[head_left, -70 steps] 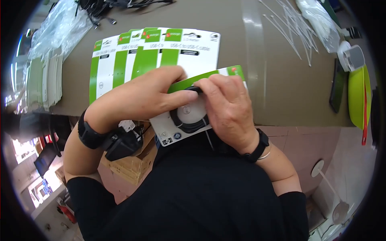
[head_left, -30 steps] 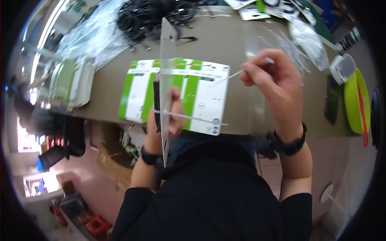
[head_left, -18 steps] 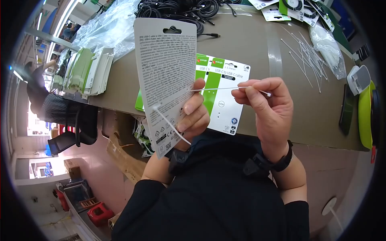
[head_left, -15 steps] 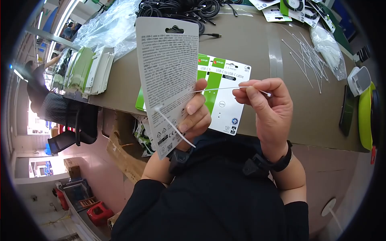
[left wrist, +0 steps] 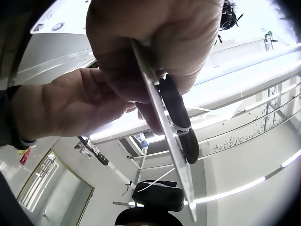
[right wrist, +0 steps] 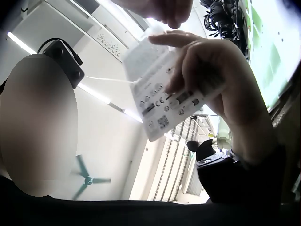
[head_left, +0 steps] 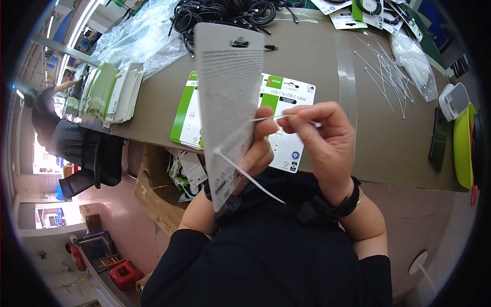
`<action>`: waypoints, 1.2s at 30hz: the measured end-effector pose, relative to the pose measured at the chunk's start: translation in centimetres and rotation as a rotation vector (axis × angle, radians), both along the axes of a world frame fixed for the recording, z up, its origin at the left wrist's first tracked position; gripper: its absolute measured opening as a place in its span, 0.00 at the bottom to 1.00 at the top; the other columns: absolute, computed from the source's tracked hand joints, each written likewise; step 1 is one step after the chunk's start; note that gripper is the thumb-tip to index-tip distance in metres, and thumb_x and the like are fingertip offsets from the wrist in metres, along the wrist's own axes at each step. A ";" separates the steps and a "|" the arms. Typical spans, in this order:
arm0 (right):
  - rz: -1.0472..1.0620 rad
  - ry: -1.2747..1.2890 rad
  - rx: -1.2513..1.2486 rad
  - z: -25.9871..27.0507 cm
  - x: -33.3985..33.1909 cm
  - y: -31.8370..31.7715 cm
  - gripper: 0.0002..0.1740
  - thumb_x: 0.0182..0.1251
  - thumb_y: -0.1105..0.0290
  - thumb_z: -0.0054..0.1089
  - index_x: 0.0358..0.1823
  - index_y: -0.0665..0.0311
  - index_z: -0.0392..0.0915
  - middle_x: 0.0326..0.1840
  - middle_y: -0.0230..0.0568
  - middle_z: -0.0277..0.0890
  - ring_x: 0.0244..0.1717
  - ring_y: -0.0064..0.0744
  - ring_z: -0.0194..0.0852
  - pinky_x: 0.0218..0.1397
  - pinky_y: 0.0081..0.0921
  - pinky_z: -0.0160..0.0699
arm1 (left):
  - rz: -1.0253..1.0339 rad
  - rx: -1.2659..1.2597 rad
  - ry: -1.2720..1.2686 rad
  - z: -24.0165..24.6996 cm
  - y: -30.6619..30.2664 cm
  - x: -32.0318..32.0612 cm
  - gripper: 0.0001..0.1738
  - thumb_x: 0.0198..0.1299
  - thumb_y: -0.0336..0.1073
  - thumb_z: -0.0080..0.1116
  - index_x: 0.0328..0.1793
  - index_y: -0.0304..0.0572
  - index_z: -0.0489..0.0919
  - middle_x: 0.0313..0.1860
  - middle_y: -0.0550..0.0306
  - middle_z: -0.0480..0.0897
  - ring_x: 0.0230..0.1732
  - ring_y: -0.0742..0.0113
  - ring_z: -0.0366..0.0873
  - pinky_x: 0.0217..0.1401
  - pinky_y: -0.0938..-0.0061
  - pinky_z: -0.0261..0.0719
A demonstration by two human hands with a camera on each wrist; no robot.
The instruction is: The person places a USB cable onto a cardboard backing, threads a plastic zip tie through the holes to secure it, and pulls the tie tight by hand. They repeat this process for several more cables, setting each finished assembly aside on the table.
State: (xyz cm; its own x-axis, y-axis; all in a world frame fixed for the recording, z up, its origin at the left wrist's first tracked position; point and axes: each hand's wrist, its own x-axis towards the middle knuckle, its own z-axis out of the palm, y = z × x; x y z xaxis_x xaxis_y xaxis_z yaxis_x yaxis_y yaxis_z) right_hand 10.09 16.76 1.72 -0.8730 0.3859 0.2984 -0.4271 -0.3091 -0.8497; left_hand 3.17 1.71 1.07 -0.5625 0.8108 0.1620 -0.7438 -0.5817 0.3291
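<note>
My left hand (head_left: pixel 258 151) grips a retail card (head_left: pixel 230 97) by its edge, holding it upright above the table with the printed back partly towards me. A coiled black cable (left wrist: pixel 173 101) lies against the card's other face, seen in the left wrist view with a white tie across it. From the lower back of the card a white cable tie (head_left: pixel 255 183) sticks out towards me. Thumb and fingers of my right hand (head_left: pixel 330 143) pinch another white cable tie (head_left: pixel 317 124), which runs to the card close by my left fingertips.
Several green and white USB-C cards (head_left: pixel 286 92) lie overlapped on the table (head_left: pixel 327 56) behind my hands. Loose cable ties (head_left: pixel 386 71) are at the right, black cables (head_left: pixel 220 18) at the back. A card stack (head_left: pixel 120 92) stands left; a phone (head_left: pixel 438 138) lies right.
The hands first worked at the cable on the card's front; the card was then lifted and its back turned towards me. Lately it turns more edge-on while the right hand comes nearer it.
</note>
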 end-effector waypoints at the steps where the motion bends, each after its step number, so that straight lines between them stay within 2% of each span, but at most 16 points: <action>1: 0.036 0.004 0.082 -0.3 -0.1 0.0 0.05 0.67 0.78 0.53 0.42 0.69 0.71 0.43 0.45 0.78 0.44 0.29 0.79 0.50 0.24 0.78 | -0.004 0.004 -0.002 0.0 0.0 0.0 0.36 0.67 0.54 0.42 0.69 0.28 0.60 0.46 0.44 0.81 0.16 0.74 0.75 0.17 0.85 0.66; 3: 0.072 0.004 0.169 -0.3 -0.2 0.5 0.05 0.67 0.78 0.53 0.43 0.69 0.71 0.43 0.44 0.78 0.45 0.28 0.77 0.50 0.23 0.77 | 0.010 -0.089 0.163 0.1 -0.4 -0.4 0.30 0.68 0.48 0.44 0.67 0.31 0.63 0.47 0.45 0.81 0.23 0.75 0.77 0.23 0.85 0.70; 5: -0.121 -0.016 0.218 -0.1 0.0 1.9 0.10 0.65 0.77 0.58 0.47 0.69 0.72 0.43 0.38 0.78 0.48 0.25 0.73 0.51 0.21 0.73 | 0.025 -0.129 0.241 0.4 -0.7 -0.8 0.27 0.69 0.44 0.45 0.67 0.32 0.65 0.47 0.46 0.81 0.26 0.75 0.78 0.26 0.85 0.72; 6: -0.116 -0.019 0.225 -0.2 0.3 2.7 0.10 0.65 0.77 0.58 0.47 0.69 0.72 0.43 0.38 0.78 0.48 0.25 0.73 0.51 0.21 0.73 | 0.157 -0.400 0.389 1.1 -0.7 -1.0 0.25 0.68 0.41 0.46 0.66 0.32 0.66 0.47 0.48 0.81 0.30 0.76 0.78 0.31 0.84 0.73; 8: -0.493 0.112 0.395 -0.1 1.0 4.1 0.15 0.56 0.81 0.63 0.46 0.68 0.75 0.44 0.37 0.77 0.48 0.32 0.72 0.52 0.28 0.73 | 0.421 -0.954 0.662 2.1 -0.8 -1.1 0.21 0.67 0.34 0.48 0.63 0.33 0.69 0.47 0.51 0.80 0.38 0.77 0.77 0.39 0.82 0.76; 9: -0.491 0.104 0.400 0.3 1.2 4.3 0.15 0.56 0.81 0.63 0.46 0.68 0.75 0.44 0.37 0.77 0.48 0.32 0.72 0.52 0.28 0.73 | 0.417 -0.952 0.653 2.2 -0.9 -1.1 0.21 0.67 0.34 0.48 0.63 0.33 0.69 0.47 0.51 0.80 0.38 0.77 0.77 0.39 0.82 0.76; 12: -0.358 0.349 1.360 2.5 1.3 5.0 0.13 0.57 0.82 0.60 0.44 0.67 0.76 0.42 0.43 0.77 0.46 0.35 0.74 0.48 0.24 0.73 | 0.381 -1.049 0.876 2.3 -0.7 -1.3 0.18 0.64 0.29 0.50 0.60 0.31 0.70 0.44 0.57 0.80 0.44 0.78 0.74 0.47 0.80 0.75; 16: -0.299 0.353 1.439 2.0 0.7 3.3 0.09 0.57 0.81 0.57 0.40 0.67 0.76 0.39 0.46 0.76 0.43 0.42 0.74 0.45 0.26 0.74 | 0.363 -1.100 1.094 2.4 -0.1 -0.7 0.19 0.62 0.29 0.52 0.59 0.31 0.70 0.41 0.51 0.81 0.41 0.69 0.79 0.45 0.76 0.76; 17: -0.236 0.347 1.258 1.4 0.6 3.1 0.07 0.60 0.80 0.56 0.40 0.67 0.76 0.39 0.45 0.76 0.42 0.40 0.74 0.45 0.26 0.74 | 0.361 -1.098 1.096 2.6 0.1 -0.5 0.19 0.62 0.29 0.52 0.59 0.31 0.70 0.41 0.51 0.81 0.41 0.69 0.79 0.45 0.76 0.76; 19: -0.112 0.339 0.894 0.8 0.2 2.9 0.04 0.65 0.77 0.54 0.40 0.67 0.74 0.39 0.43 0.77 0.41 0.36 0.75 0.46 0.26 0.75 | 0.496 -1.203 1.377 3.4 0.4 -0.1 0.19 0.61 0.29 0.53 0.59 0.33 0.71 0.40 0.45 0.81 0.39 0.61 0.81 0.42 0.74 0.77; 20: -0.112 0.340 0.892 0.8 0.2 2.7 0.04 0.65 0.77 0.54 0.40 0.67 0.74 0.39 0.43 0.77 0.41 0.36 0.75 0.46 0.26 0.75 | 0.565 -1.254 1.517 3.9 0.6 0.0 0.19 0.60 0.29 0.54 0.58 0.33 0.71 0.39 0.42 0.81 0.38 0.56 0.81 0.41 0.72 0.77; 23: 0.255 0.007 -0.070 0.8 1.4 1.8 0.05 0.70 0.74 0.48 0.40 0.66 0.73 0.41 0.41 0.77 0.39 0.30 0.76 0.48 0.25 0.75 | 0.534 -1.255 1.681 4.8 1.0 -0.2 0.20 0.60 0.30 0.55 0.59 0.34 0.70 0.37 0.40 0.80 0.36 0.50 0.80 0.39 0.70 0.77; 25: 0.223 -0.013 -0.081 -0.6 1.3 1.9 0.05 0.71 0.73 0.48 0.41 0.66 0.73 0.41 0.40 0.77 0.39 0.28 0.77 0.48 0.25 0.75 | 0.510 -1.239 1.776 5.2 1.5 -0.4 0.21 0.59 0.30 0.55 0.59 0.35 0.70 0.36 0.38 0.80 0.35 0.46 0.80 0.38 0.68 0.77; 29: 0.182 -0.087 -0.174 -2.3 1.4 1.8 0.06 0.72 0.72 0.48 0.41 0.66 0.72 0.41 0.38 0.77 0.40 0.25 0.77 0.49 0.24 0.76 | 0.373 -1.142 1.701 5.4 2.3 -0.4 0.19 0.61 0.30 0.55 0.58 0.35 0.72 0.32 0.43 0.81 0.30 0.51 0.80 0.35 0.70 0.77; 32: 0.204 -0.145 -0.297 -2.1 2.0 1.7 0.06 0.71 0.72 0.50 0.39 0.67 0.73 0.40 0.37 0.77 0.40 0.26 0.77 0.49 0.24 0.76 | 0.240 -1.294 1.419 5.8 2.7 -0.2 0.15 0.62 0.29 0.53 0.55 0.35 0.75 0.28 0.47 0.82 0.28 0.61 0.80 0.34 0.72 0.76; 36: 0.263 -0.284 -0.353 -1.4 2.9 2.0 0.05 0.68 0.72 0.54 0.36 0.67 0.74 0.38 0.36 0.75 0.41 0.25 0.77 0.50 0.24 0.76 | 0.237 -1.259 1.244 4.7 2.6 0.0 0.13 0.63 0.28 0.51 0.53 0.35 0.77 0.28 0.52 0.82 0.28 0.71 0.78 0.34 0.75 0.76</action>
